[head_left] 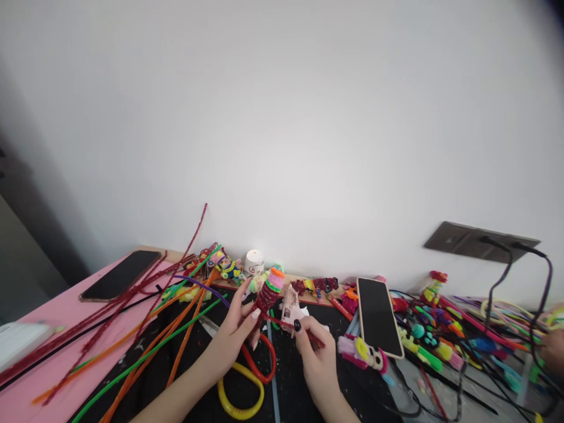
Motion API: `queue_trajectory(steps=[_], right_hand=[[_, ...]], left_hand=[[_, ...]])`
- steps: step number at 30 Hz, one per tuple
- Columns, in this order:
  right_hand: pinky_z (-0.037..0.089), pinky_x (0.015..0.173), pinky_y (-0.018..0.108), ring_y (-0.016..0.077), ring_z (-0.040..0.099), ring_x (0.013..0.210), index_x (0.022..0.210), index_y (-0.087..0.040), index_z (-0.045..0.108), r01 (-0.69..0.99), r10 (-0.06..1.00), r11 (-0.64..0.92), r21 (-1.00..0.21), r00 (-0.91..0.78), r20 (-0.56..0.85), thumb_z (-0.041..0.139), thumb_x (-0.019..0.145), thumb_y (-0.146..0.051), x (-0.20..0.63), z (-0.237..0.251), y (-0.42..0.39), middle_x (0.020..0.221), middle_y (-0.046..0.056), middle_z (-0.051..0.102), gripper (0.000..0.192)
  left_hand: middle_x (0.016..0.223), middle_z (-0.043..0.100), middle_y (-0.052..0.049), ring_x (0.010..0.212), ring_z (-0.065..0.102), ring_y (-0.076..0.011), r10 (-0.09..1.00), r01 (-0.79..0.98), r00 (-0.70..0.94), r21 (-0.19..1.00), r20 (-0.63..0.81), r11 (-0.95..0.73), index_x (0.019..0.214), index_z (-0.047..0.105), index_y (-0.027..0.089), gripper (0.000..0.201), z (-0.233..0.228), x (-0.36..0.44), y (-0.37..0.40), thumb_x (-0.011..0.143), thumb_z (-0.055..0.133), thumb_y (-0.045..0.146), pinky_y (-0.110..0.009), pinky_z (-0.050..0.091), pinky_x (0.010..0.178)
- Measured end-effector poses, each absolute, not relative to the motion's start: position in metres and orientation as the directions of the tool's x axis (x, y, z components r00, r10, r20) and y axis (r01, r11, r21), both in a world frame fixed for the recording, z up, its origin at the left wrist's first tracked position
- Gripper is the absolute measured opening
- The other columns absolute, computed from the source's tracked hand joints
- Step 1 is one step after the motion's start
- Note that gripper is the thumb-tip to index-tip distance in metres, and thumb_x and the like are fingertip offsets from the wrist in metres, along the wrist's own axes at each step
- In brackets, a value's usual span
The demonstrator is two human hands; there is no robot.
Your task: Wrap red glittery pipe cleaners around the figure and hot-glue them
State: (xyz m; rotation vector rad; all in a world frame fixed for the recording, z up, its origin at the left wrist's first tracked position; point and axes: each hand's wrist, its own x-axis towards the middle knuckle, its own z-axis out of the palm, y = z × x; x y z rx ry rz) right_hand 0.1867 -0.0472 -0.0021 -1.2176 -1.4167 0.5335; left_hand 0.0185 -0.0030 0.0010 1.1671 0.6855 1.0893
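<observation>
My left hand (240,320) grips a figure wound from dark red tinsel pipe cleaner (267,296), with a pink, green and orange top. A loose red strand (277,321) runs from it to my right hand (315,346), whose thumb and forefinger pinch it. Under my hands lie scissors (241,411) with one yellow and one red handle, blades partly hidden by my left hand. Just behind the strand is a pale, stained object (291,302) that I cannot identify. Left of my hands, long orange, green and red pipe cleaners (145,346) are spread out.
A phone (121,275) lies on the pink surface at left. Another phone (379,314) leans at right beside a pink-and-yellow figure (363,353). A paper cup (254,262) stands by the wall. Cables hang from a socket (480,241). Another person's hand (554,349) shows at the right edge.
</observation>
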Motion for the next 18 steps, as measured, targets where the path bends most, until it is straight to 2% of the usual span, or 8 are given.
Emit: queue_trajectory(steps=[5,10,18], right_hand=[[0.03,0.049,0.022,0.0115,0.038,0.052,0.062,-0.017,0.051,0.353,0.904,0.302,-0.886,0.19,0.384,0.047,0.087,-0.032,0.1886,-0.0076,-0.0436,0.057,-0.003,0.044,0.03],[0.032,0.049,0.021,0.0116,0.041,0.053,0.061,-0.017,0.053,0.354,0.912,0.276,-0.893,0.198,0.36,0.05,0.085,-0.03,0.1895,-0.0076,-0.0418,0.058,-0.002,0.048,0.028],[0.038,0.056,0.023,0.016,0.051,0.06,0.063,-0.016,0.061,0.373,0.922,0.253,-0.893,0.187,0.339,0.053,0.083,-0.027,0.1903,-0.0077,-0.0391,0.062,0.002,0.06,0.025]], left_hand=[[0.069,0.049,0.005,0.044,0.039,-0.0059,0.9,-0.452,0.436,0.866,0.006,0.214,0.143,0.003,0.036,0.074,0.0023,0.0197,-0.0031,0.087,0.051,0.038,-0.021,0.029,0.046],[0.077,0.055,0.0,0.043,0.037,-0.0033,0.862,-0.503,0.503,0.79,-0.062,0.35,0.143,0.009,0.038,0.067,0.0097,0.0175,-0.0069,0.089,0.048,0.035,-0.022,0.025,0.048],[0.087,0.057,-0.004,0.043,0.036,-0.0018,0.76,-0.523,0.647,0.694,-0.055,0.495,0.141,0.01,0.043,0.06,0.0051,0.0109,-0.0067,0.092,0.041,0.029,-0.022,0.023,0.048]])
